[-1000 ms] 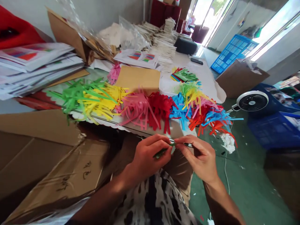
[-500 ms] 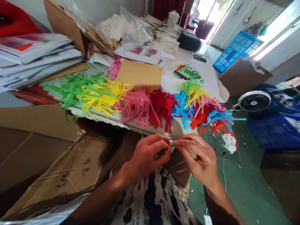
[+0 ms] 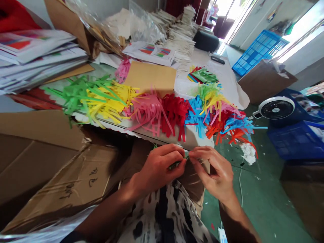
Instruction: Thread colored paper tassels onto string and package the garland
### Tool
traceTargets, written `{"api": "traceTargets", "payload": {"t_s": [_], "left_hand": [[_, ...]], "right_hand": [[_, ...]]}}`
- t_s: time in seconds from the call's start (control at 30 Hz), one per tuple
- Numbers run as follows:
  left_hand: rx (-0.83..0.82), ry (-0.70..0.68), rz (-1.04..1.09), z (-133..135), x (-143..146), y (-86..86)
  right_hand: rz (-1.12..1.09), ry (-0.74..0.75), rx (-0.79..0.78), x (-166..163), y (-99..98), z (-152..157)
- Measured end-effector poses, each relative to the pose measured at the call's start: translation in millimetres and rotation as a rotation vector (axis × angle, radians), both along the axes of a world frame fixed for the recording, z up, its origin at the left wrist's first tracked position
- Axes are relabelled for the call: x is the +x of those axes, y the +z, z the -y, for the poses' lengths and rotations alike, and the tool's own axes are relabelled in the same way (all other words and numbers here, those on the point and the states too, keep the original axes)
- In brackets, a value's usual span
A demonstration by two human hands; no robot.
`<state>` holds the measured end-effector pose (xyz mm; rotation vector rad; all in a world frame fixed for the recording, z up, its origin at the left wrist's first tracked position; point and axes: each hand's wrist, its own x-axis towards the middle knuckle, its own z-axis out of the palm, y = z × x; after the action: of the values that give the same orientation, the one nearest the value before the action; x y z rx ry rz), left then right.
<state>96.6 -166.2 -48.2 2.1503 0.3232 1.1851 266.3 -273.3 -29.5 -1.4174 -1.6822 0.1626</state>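
My left hand (image 3: 167, 162) is closed around a green paper tassel (image 3: 174, 165), most of it hidden in the palm; thin green strands poke out behind the knuckles. Thumb and fingertips of my right hand (image 3: 214, 167) pinch together at the tassel's end, close to the left fingertips. Both hands are over my lap, just below the table edge. On the table in front lie heaps of fringed paper: green tassels (image 3: 78, 91), yellow tassels (image 3: 108, 101), pink tassels (image 3: 148, 111), red tassels (image 3: 175, 113) and blue tassels (image 3: 198, 111). A mixed-colour bundle (image 3: 222, 113) hangs over the right corner.
A tan sheet (image 3: 152, 76) and a clear plastic tray (image 3: 184, 88) lie behind the heaps. Stacked printed packets (image 3: 43, 60) stand left, a cardboard box (image 3: 45, 148) below them. To the right are a small fan (image 3: 275, 108), a blue bin (image 3: 293, 140) and a blue crate (image 3: 259, 52).
Both hands keep nearly the same hold. The right hand's fingertips have shifted slightly, and the camera view has tilted a little.
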Motion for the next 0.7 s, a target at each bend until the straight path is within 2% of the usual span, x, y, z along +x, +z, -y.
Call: {"api": "traceTargets", "payload": {"t_s": [0.13,0.33,0.43,0.7], "left_hand": [[0.009,-0.038,-0.006,0.6,0.7,-1.2],[0.028,-0.017,-0.012,-1.0,0.6,-4.4],[0.017,-0.018,-0.013,-1.2,0.6,-5.6],[-0.032,-0.024,0.024,2.2,2.9,-5.8]], "right_hand": [[-0.044,-0.008,-0.049,1.0,-1.2,0.4],[-0.219,-0.015,-0.125,3.0,-5.6,3.2],[-0.201,-0.050,-0.140,2.5,-6.8,3.5],[-0.147,-0.023,-0.070,-4.0,-7.6,2.8]]}}
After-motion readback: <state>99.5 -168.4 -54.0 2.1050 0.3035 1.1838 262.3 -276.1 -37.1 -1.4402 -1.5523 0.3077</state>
